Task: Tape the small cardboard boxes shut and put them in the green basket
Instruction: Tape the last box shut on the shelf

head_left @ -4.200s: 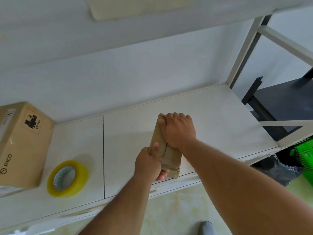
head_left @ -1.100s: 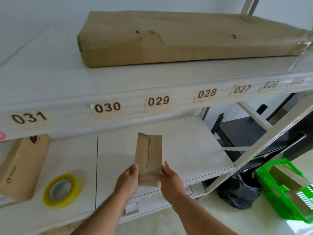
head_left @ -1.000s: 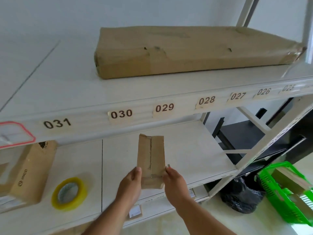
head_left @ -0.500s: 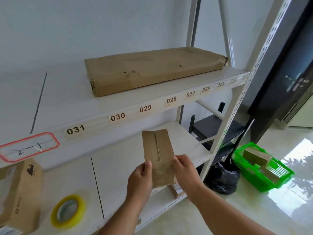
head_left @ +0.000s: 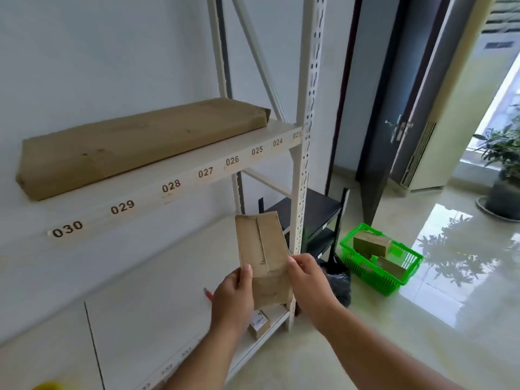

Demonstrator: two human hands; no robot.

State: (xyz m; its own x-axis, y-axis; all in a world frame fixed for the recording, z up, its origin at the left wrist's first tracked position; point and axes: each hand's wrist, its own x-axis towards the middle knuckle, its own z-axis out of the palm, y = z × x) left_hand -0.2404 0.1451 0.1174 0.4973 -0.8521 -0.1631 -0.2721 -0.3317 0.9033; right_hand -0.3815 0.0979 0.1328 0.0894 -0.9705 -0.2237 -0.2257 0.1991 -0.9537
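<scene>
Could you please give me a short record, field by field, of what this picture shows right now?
held item: small cardboard box, seam taped, held upright above the lower shelf
left hand: grips the box's lower left edge
right hand: grips the box's lower right edge
green basket: on the floor right of the rack, with at least two boxes inside
upper shelf: holds a long flat brown parcel; edge labels 023 to 030
task state: box not yet in the basket

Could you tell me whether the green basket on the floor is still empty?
No, the green basket already holds small cardboard boxes.
</scene>
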